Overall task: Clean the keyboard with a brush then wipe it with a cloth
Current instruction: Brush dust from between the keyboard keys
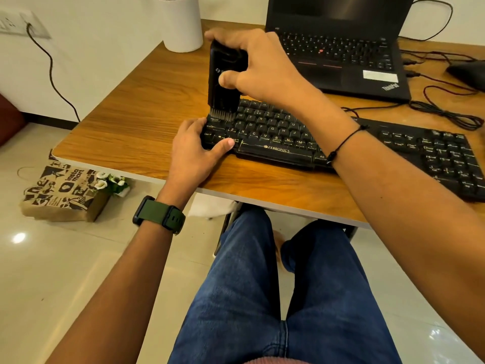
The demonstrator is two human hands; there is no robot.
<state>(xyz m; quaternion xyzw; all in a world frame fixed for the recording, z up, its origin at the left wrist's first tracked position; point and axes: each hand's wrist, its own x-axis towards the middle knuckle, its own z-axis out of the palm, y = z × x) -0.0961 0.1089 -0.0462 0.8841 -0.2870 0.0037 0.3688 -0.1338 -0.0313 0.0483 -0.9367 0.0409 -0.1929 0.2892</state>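
A black keyboard (275,132) lies on the wooden desk (136,122), running from the middle to the right edge of the head view. My right hand (262,64) grips a black block-shaped brush (223,82) held upright, its bristles touching the keys at the keyboard's far left corner. My left hand (194,151) holds the keyboard's left end, thumb resting on its front edge. No cloth is in view.
An open black laptop (338,46) stands behind the keyboard. A white pot (181,24) sits at the desk's back left. Cables (443,111) and a dark mouse (469,72) lie at the right. A printed paper bag (63,193) with flowers rests on the floor at left.
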